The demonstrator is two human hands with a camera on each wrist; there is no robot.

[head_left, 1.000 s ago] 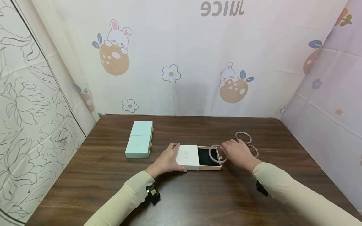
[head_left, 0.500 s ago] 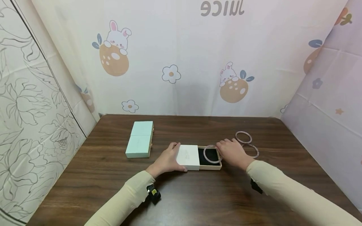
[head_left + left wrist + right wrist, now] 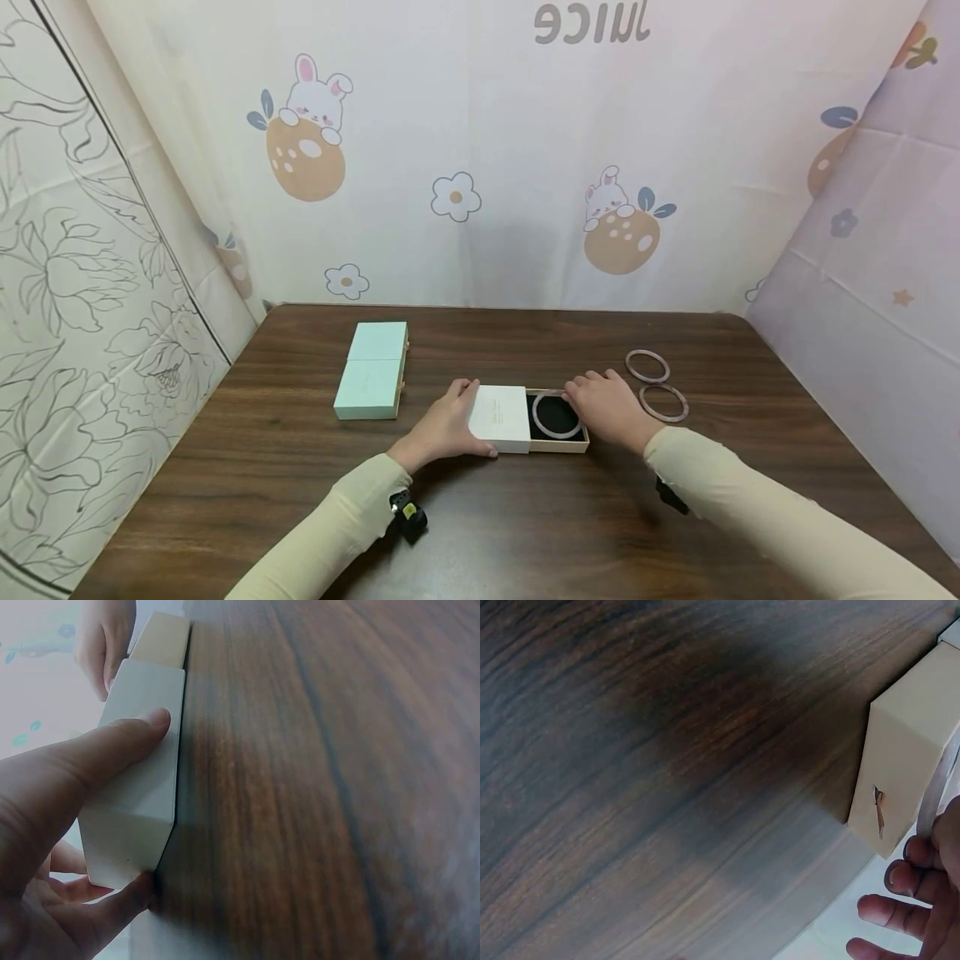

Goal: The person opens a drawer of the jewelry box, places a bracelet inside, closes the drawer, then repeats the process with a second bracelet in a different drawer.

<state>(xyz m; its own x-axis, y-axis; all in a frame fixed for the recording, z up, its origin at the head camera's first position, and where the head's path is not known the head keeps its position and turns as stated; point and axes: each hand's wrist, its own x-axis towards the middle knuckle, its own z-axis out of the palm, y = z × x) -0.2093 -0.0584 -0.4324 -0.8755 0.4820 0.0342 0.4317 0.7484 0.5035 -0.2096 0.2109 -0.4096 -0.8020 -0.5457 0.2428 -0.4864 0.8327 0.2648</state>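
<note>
My left hand grips the closed end of a white slide-out box, thumb on its near side and fingers round the end. A cream drawer lined in black sticks out of its right side. My right hand pinches a pale translucent bangle at the drawer's right end. The bangle lies over the black lining, with its right edge partly hidden by the fingers. In the right wrist view, the bangle rises at the drawer rim beside the fingertips, and a small ribbon tab shows on the drawer's end.
Two more bangles, a far one and a nearer one, lie on the brown wooden table beyond the right hand. Two mint-green boxes sit end to end at the left. Patterned curtains hang behind and at the sides.
The right hand has moved left with the bangle, bringing it from over the drawer's outer end down flatter over the black lining. The left hand and the box have stayed put.
</note>
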